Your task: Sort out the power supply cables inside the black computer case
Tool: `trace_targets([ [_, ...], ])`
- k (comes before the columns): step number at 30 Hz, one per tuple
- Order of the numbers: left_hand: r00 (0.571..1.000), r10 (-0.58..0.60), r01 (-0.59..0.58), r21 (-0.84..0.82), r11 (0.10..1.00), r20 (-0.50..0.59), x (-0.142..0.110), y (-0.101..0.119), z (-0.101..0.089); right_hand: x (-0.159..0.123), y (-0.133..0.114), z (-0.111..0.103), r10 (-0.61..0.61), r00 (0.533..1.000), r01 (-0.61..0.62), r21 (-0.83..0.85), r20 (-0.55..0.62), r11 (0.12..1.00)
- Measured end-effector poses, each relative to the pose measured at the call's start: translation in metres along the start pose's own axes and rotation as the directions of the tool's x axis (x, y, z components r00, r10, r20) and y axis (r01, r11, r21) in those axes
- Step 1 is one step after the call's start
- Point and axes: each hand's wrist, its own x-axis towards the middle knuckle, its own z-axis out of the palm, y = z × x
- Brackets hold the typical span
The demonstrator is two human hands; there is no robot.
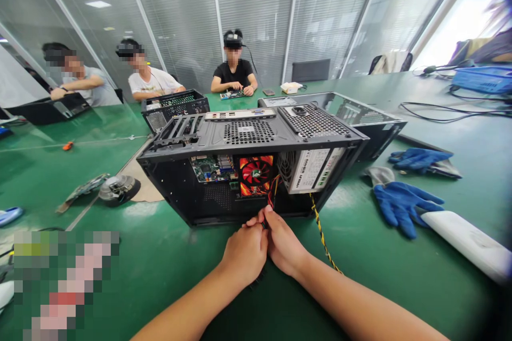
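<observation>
A black computer case (168, 186) lies on its side in front of me, its open side facing me. Inside it are a motherboard (212, 167), a red cooling fan (256, 175) and a white-labelled power supply (314, 170). Red, yellow and black power cables (274, 192) run down from the power supply. Just outside the case's lower edge, my right hand (286, 242) is closed around these cables. My left hand (245, 253), curled against the right, also grips the bundle; dark cable ends show below it. Most of the held part is hidden by my fingers.
A yellow-black twisted cable (320, 229) hangs onto the green table (168, 287). Blue gloves (400, 205) and a white box-like object (468, 240) lie right. A round metal-and-black part (119, 189) lies left. Other cases and several people are beyond.
</observation>
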Motion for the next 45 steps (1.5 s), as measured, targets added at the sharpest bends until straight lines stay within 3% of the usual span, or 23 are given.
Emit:
trace_targets([
  [3,1.000,0.030,-0.030,-0.048,0.998,0.000,0.002,0.001,-0.001,0.000,0.001,0.000,0.003,1.000,-0.004,-0.012,-0.016,1.000],
  [6,0.993,0.029,0.012,-0.342,0.940,0.113,0.007,-0.001,-0.001,0.001,0.002,-0.003,0.035,0.997,-0.039,-0.042,-0.073,0.998],
  [8,0.971,0.006,0.137,-0.581,0.802,0.237,0.009,-0.002,-0.002,0.002,0.002,-0.004,0.043,0.996,-0.047,-0.046,-0.078,0.998],
  [10,0.927,0.014,0.295,-0.754,0.586,0.374,0.009,-0.004,-0.006,0.001,0.001,-0.004,0.035,0.999,-0.036,-0.022,-0.040,0.999],
  [13,0.819,0.134,0.502,-0.810,0.303,0.558,0.006,-0.004,-0.018,-0.001,-0.001,-0.001,0.050,0.999,-0.050,0.006,-0.010,0.999],
  [15,0.778,0.185,0.564,-0.797,0.215,0.600,0.004,-0.003,-0.025,-0.002,-0.003,0.000,0.057,0.998,-0.057,0.011,0.001,0.998],
  [17,0.762,0.212,0.584,-0.791,0.185,0.612,0.004,-0.003,-0.028,-0.002,-0.003,0.000,0.047,0.999,-0.047,0.009,0.008,0.999],
  [20,0.779,0.179,0.561,-0.795,0.230,0.601,0.006,-0.005,-0.021,-0.001,-0.001,-0.002,0.018,1.000,-0.018,-0.014,0.014,1.000],
  [22,0.826,0.092,0.503,-0.800,0.326,0.556,0.007,-0.007,-0.013,0.000,0.000,-0.002,0.013,1.000,-0.013,-0.036,0.012,0.999],
  [24,0.910,-0.008,0.365,-0.794,0.485,0.414,0.009,-0.007,-0.005,0.001,0.002,-0.003,0.016,1.000,-0.016,-0.054,-0.012,0.998],
  [26,0.953,-0.034,0.250,-0.717,0.650,0.301,0.010,-0.006,-0.001,0.002,0.003,-0.003,0.017,0.999,-0.020,-0.068,-0.046,0.997],
  [28,0.969,-0.027,0.174,-0.601,0.780,0.245,0.010,-0.005,0.000,0.002,0.003,-0.002,0.015,0.998,-0.020,-0.074,-0.067,0.997],
  [32,0.994,0.023,0.013,-0.314,0.949,0.111,0.008,-0.001,-0.003,0.000,0.003,-0.001,0.023,0.997,-0.027,-0.057,-0.067,0.998],
  [36,0.999,0.007,-0.007,-0.004,1.000,0.037,0.003,0.001,-0.004,-0.002,-0.001,0.002,0.014,0.998,-0.017,-0.044,-0.066,0.999],
  [39,0.999,-0.018,0.013,0.115,0.993,0.037,0.001,0.000,-0.003,-0.003,-0.003,0.004,0.005,0.998,-0.008,-0.048,-0.066,0.999],
  [42,0.999,0.029,-0.028,-0.015,0.999,0.029,0.004,-0.001,-0.002,-0.003,-0.003,0.003,0.008,0.997,-0.012,-0.056,-0.077,0.998],
  [45,0.988,0.020,0.045,-0.410,0.911,0.153,0.008,-0.003,-0.002,-0.002,-0.002,0.002,0.037,0.995,-0.043,-0.065,-0.093,0.997],
])
